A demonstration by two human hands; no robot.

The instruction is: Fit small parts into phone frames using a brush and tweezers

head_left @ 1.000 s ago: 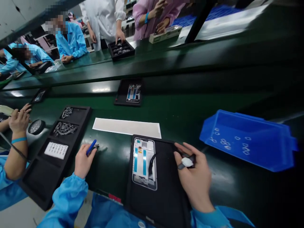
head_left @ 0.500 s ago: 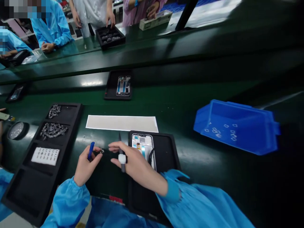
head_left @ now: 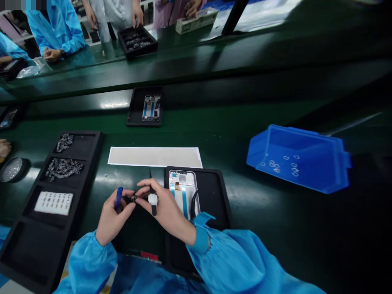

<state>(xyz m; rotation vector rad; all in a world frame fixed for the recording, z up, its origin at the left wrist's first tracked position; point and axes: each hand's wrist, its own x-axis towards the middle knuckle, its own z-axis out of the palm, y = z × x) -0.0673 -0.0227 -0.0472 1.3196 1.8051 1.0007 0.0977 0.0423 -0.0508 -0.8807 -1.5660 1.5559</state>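
My left hand (head_left: pixel 112 218) is closed, pinching a small dark, shiny part (head_left: pixel 134 198) at its fingertips. A blue pen-like tool (head_left: pixel 118 198) is tucked between its fingers. Close beside it, the thumb and fingers of my right hand (head_left: pixel 168 210) meet at the same small part. A slim black tweezers-like tool (head_left: pixel 154 209) with a white square piece on it lies along my right hand. Just beyond that hand, an opened phone (head_left: pixel 185 190) with blue strips and a black cable rests in a black tray (head_left: pixel 211 192), partly covered by my wrist.
A long compartmented black tray (head_left: pixel 88 163) at left holds small clear parts and a white card (head_left: pixel 54 203). A pale strip (head_left: pixel 153 157) lies ahead. At right stands a blue bin (head_left: pixel 321 163). Another phone tray (head_left: pixel 136 110) lies farther back; co-workers stand across the bench.
My right hand has moved left and closed its fingertips onto the small part in my left hand, uncovering more of the phone. The whole view has shifted slightly.
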